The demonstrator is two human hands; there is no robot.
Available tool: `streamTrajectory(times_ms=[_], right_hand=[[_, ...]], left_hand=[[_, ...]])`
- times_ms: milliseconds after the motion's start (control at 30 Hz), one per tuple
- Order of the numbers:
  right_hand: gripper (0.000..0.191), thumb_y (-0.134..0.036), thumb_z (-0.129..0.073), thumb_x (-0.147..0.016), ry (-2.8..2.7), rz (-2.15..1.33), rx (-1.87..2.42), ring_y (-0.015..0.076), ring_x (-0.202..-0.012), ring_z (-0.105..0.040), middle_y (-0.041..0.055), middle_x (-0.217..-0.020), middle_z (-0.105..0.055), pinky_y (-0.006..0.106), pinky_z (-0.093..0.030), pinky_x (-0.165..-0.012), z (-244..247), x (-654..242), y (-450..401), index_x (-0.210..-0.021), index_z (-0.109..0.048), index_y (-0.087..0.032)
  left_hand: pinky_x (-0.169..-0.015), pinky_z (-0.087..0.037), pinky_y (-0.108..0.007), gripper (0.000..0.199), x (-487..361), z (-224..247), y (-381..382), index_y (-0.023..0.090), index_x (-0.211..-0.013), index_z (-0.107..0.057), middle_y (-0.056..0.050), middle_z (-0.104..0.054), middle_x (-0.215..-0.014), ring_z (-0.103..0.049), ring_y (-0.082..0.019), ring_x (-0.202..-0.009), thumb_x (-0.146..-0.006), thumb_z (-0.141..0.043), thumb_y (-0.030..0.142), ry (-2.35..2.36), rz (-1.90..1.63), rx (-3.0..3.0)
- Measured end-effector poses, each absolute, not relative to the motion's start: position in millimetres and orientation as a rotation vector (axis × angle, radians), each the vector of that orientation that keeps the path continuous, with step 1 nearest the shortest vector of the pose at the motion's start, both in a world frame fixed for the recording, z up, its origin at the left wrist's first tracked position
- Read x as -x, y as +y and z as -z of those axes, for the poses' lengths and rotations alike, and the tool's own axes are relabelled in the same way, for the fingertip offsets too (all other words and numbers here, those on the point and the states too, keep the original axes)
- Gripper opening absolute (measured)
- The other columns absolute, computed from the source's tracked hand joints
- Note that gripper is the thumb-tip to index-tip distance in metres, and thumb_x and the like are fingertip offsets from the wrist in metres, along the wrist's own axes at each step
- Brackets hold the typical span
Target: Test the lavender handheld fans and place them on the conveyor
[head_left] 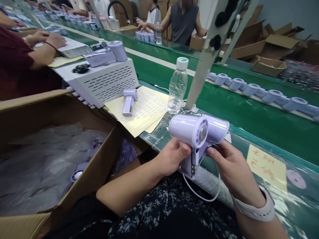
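Observation:
Two lilac handheld fans are held close together above the front edge of the bench. My left hand (173, 156) is closed round the handle of the nearer fan (188, 129), whose round grille faces right. Behind it, the other fan (217, 128) is gripped by my right hand (230, 161), which wears a pale watch band. A white cord loops below the fans. Further left, a third lilac fan (129, 102) lies on yellow sheets (139, 124) dotted with small labels. A clear bottle (177, 86) with a white cap stands behind my hands.
An open carton (99, 172) with plastic-wrapped fans is at the left. A vented grey box (107, 83) stands behind it. A metal post (206, 56) rises from the bench. Fans line the green conveyor (249, 114). A yellow note (267, 167) lies right. Other people sit across and at the left.

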State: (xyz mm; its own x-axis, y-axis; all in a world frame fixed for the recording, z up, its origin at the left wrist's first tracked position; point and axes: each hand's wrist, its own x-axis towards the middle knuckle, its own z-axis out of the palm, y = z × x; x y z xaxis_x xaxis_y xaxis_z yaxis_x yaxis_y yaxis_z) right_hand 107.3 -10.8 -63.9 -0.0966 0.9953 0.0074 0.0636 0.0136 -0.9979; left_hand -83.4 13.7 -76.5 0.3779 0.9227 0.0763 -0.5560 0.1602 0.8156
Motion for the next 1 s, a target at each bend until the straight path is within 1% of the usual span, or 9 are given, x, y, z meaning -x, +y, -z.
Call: streamTrajectory(times_ms=[100, 200, 300, 433, 600, 667, 733, 833, 1000], right_hand=[[0.036, -0.042, -0.085, -0.086, -1.122, -1.243, 1.125, 0.0266, -0.104, -0.073, 0.0081, -0.117, -0.079, 0.042, -0.061, -0.092, 60, -113, -24, -0.118, -0.077, -0.027], [0.033, -0.041, -0.088, -0.082, -0.973, -1.272, 1.048, 0.0225, -0.085, -0.073, 0.0067, -0.104, -0.081, 0.035, -0.063, -0.074, 48, -122, -37, -0.111, -0.081, -0.028], [0.03, -0.043, -0.088, -0.081, -0.886, -1.261, 1.03, 0.0211, -0.074, -0.071, 0.0069, -0.098, -0.081, 0.034, -0.061, -0.066, 40, -130, -53, -0.106, -0.082, -0.027], [0.026, -0.042, -0.085, -0.083, -0.798, -1.247, 1.029, 0.0197, -0.065, -0.067, 0.0061, -0.09, -0.079, 0.031, -0.058, -0.058, 37, -141, -75, -0.103, -0.081, -0.027], [0.024, -0.036, -0.066, -0.093, -0.672, -1.292, 0.987, 0.028, -0.093, -0.076, 0.0084, -0.12, -0.078, 0.042, -0.065, -0.078, 33, -154, -98, -0.113, -0.078, -0.028], [0.031, -0.04, -0.055, -0.096, -0.604, -1.308, 0.986, 0.0309, -0.099, -0.074, 0.0107, -0.12, -0.077, 0.048, -0.064, -0.087, 31, -157, -101, -0.114, -0.077, -0.026], [0.039, -0.044, -0.046, -0.097, -0.529, -1.317, 1.015, 0.0303, -0.093, -0.073, 0.0121, -0.105, -0.076, 0.048, -0.063, -0.086, 28, -159, -100, -0.11, -0.077, -0.023], [0.041, -0.043, -0.04, -0.097, -0.463, -1.349, 1.048, 0.0245, -0.073, -0.066, 0.0096, -0.085, -0.07, 0.039, -0.062, -0.071, 24, -157, -98, -0.093, -0.074, -0.022], [0.046, -0.043, -0.033, -0.1, -0.457, -1.395, 1.037, 0.0204, -0.064, -0.058, 0.0095, -0.081, -0.065, 0.034, -0.056, -0.06, 22, -150, -92, -0.079, -0.067, -0.02]], left_hand=[[-0.076, -0.056, -0.028, 0.061, 73, 65, 16, 0.016, -0.085, -0.073, -0.005, -0.071, -0.084, -0.068, -0.018, -0.079, -0.069, -0.081, 0.075, 0.45, -1.055, -0.778], [-0.08, -0.059, -0.03, 0.052, 67, 52, 19, 0.017, -0.102, -0.075, -0.007, -0.075, -0.092, -0.071, -0.021, -0.087, -0.079, -0.081, 0.063, 0.394, -0.928, -0.739], [-0.089, -0.06, -0.036, 0.04, 65, 41, 21, 0.015, -0.113, -0.074, -0.01, -0.078, -0.1, -0.073, -0.025, -0.093, -0.09, -0.074, 0.047, 0.362, -0.788, -0.743], [-0.094, -0.061, -0.043, 0.04, 58, 30, 18, 0.013, -0.122, -0.072, -0.013, -0.078, -0.11, -0.074, -0.031, -0.103, -0.089, -0.068, 0.034, 0.292, -0.631, -0.753], [-0.098, -0.06, -0.045, 0.044, 32, 22, 12, 0.015, -0.131, -0.067, -0.015, -0.075, -0.125, -0.075, -0.031, -0.109, -0.089, -0.072, 0.027, 0.269, -0.522, -0.792], [-0.096, -0.06, -0.044, 0.044, 21, 24, 12, 0.016, -0.129, -0.067, -0.016, -0.074, -0.127, -0.074, -0.031, -0.109, -0.087, -0.077, 0.024, 0.3, -0.538, -0.837], [-0.09, -0.06, -0.04, 0.044, 13, 28, 13, 0.015, -0.123, -0.068, -0.015, -0.075, -0.123, -0.074, -0.03, -0.105, -0.082, -0.082, 0.021, 0.347, -0.561, -0.869], [-0.082, -0.059, -0.034, 0.04, 9, 33, 14, 0.013, -0.11, -0.07, -0.01, -0.075, -0.105, -0.074, -0.024, -0.092, -0.075, -0.089, 0.021, 0.38, -0.563, -0.857], [-0.076, -0.058, -0.03, 0.043, 13, 34, 12, 0.017, -0.106, -0.068, -0.001, -0.07, -0.087, -0.071, -0.017, -0.078, -0.071, -0.093, 0.02, 0.361, -0.584, -0.837]])
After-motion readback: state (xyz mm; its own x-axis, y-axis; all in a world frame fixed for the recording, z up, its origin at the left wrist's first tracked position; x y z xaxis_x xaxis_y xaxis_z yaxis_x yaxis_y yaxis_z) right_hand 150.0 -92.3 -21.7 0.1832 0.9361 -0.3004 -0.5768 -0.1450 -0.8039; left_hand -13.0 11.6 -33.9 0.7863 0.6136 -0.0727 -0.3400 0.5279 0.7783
